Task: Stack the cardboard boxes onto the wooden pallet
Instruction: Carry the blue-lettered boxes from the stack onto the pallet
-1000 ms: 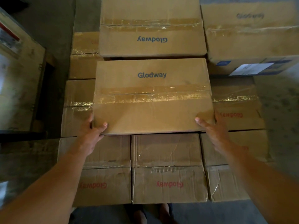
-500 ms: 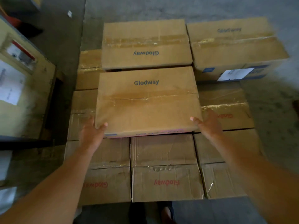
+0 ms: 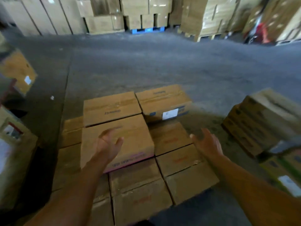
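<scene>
Our left hand [image 3: 108,144] is loose, fingers spread and a little curled, palm turned in toward the other hand, gripping nothing. It hangs over the near box [image 3: 138,136], and the blur won't let us say whether it brushes the cardboard. Our right hand [image 3: 207,144] is the same deal: fingers apart, palm facing left, nothing in it, up over the lower-layer boxes [image 3: 179,162] just off the near box's right end.

The near box lies flat under and just past the left hand. Its long axis runs side to side, from one hand toward the other, with the right end swung slightly away from us. The long side with the pink print faces back at us, and it sits on top of the lower-layer boxes.

Just beyond the left fingertips a second box [image 3: 110,106] butts against it, lying the same way. Ahead of the right hand, the labelled box [image 3: 162,100] sits beside that one. Well off to the right of the right hand there's a separate stack [image 3: 260,118] on the grey floor [image 3: 162,62]. Way out ahead of both hands: walls of cartons [image 3: 104,22] and a blue pallet [image 3: 147,30].
</scene>
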`<state>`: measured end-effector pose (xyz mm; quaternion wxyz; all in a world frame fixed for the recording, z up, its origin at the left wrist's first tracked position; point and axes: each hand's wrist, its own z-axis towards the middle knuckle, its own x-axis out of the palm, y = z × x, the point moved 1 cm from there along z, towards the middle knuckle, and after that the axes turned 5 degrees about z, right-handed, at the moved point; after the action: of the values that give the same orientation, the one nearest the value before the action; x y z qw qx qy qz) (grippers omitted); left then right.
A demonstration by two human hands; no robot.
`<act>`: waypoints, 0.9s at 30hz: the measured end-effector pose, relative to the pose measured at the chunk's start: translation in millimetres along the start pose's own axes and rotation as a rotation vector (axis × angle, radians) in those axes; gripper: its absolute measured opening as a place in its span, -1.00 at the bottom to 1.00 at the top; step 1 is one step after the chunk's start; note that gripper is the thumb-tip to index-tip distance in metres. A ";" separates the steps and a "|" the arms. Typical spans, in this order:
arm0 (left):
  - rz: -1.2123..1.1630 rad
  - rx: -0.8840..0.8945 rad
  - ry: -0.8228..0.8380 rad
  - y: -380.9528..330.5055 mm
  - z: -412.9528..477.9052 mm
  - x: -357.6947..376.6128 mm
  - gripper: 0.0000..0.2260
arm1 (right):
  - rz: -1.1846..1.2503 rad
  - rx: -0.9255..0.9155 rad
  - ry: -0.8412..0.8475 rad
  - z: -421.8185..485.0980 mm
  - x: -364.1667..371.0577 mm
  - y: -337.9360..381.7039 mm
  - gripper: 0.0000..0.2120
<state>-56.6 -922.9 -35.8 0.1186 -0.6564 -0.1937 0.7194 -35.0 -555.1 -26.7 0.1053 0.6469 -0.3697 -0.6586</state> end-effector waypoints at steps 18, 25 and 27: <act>-0.134 0.736 0.044 -521.1 -62.5 4.4 -0.48 | 0.118 0.274 -0.687 -80.1 -417.8 -236.9 -0.39; -0.260 0.917 0.071 -759.5 -97.5 83.6 -0.48 | 0.069 0.389 -0.861 -63.1 -580.1 -384.0 -0.34; -0.304 0.955 0.108 -818.1 -112.1 107.0 -0.48 | 0.058 0.417 -0.902 -56.7 -618.5 -419.4 -0.35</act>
<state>-25.7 -130.0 216.4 0.5191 -0.5294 0.0701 0.6674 247.3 102.1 197.0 -0.1785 0.2945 -0.5200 -0.7817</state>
